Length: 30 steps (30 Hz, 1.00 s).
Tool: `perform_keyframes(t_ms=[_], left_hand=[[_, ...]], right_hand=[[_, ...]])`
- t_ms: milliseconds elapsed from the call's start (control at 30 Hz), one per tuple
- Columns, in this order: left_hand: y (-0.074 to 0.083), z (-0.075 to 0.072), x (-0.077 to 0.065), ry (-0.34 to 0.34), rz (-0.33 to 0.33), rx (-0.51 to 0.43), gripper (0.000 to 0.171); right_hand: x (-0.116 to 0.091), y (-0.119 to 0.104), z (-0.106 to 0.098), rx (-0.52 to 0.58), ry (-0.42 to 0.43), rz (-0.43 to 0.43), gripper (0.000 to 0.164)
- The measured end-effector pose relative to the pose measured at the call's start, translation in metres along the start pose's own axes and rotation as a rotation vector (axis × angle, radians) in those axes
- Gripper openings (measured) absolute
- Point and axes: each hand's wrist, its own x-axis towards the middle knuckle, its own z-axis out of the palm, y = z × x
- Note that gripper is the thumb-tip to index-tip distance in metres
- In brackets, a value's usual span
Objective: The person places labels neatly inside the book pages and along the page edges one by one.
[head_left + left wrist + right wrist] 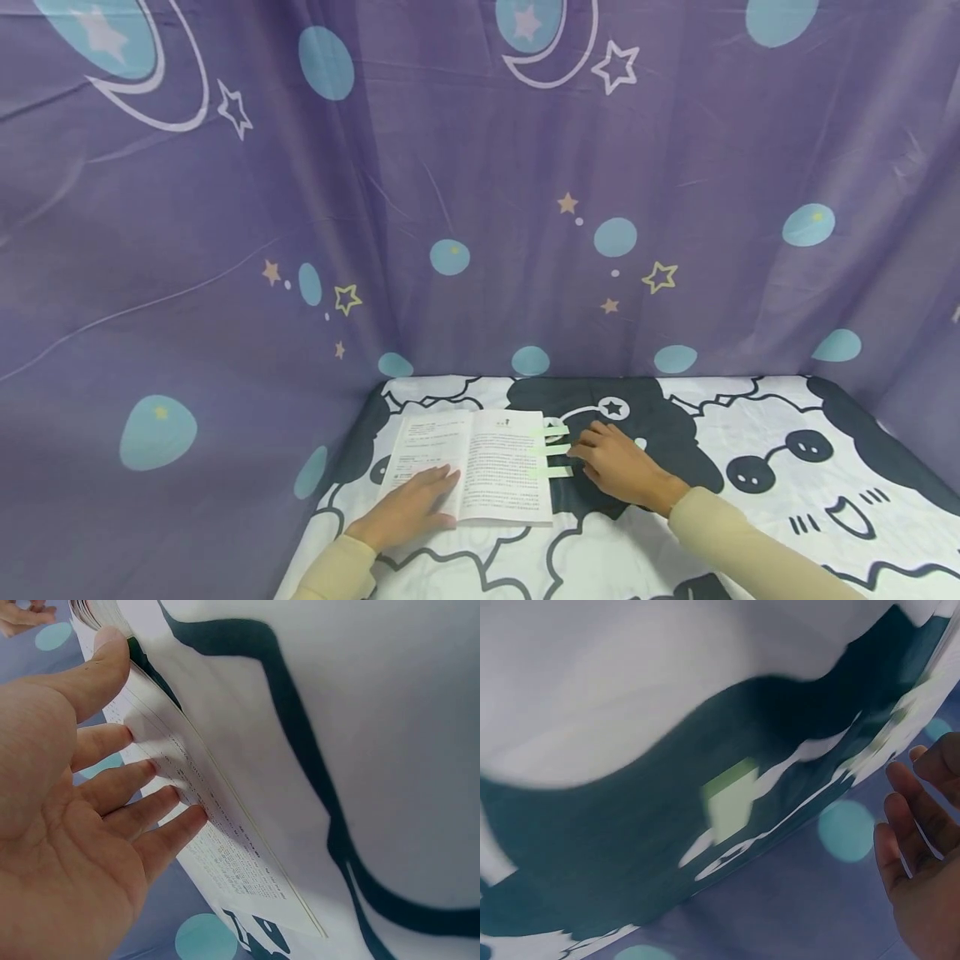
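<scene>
An open book (504,479) lies on the patterned cloth, its pages printed with small text. My left hand (412,507) rests on the left page near the gutter, fingers fairly straight; the left wrist view shows its thumb (112,664) by the book's lower edge. Three pale green sticky tabs (558,472) stick out from the right page's outer edge. Just right of them is my right hand (618,462), fingers loosely bent, with nothing visible in its grasp. Whether a fingertip touches the middle tab, I cannot tell. A small green sticky-note pad (731,802) appears in the right wrist view.
A white cloth (757,533) with dark cartoon shapes covers the surface under the book. Purple curtains (480,317) with stars and blue spots hang behind and along the left and right sides.
</scene>
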Motion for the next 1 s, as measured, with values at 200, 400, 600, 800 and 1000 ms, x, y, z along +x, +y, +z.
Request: perform_keyframes(t_ms=[200,400,600,800,1000], left_hand=[[-0.001,0.0,-0.001,-0.003,0.005,0.001,0.077],[0.0,-0.001,-0.001,-0.009,-0.003,0.008,0.077],[0.0,0.0,0.0,-0.012,-0.011,0.001,0.077],[-0.001,0.002,-0.001,-0.005,0.007,0.006,0.076],[0.0,-0.001,0.0,-0.003,0.012,0.013,0.078]], right_hand=[[-0.023,0.02,-0.002,-0.005,0.025,0.038,0.023],[-0.038,0.034,-0.007,-0.012,0.033,0.064,0.025],[-0.053,0.042,-0.014,-0.019,-0.013,0.128,0.024],[-0.07,0.051,-0.02,-0.003,-0.044,0.16,0.028],[-0.08,0.058,-0.024,-0.004,-0.135,0.194,0.033]])
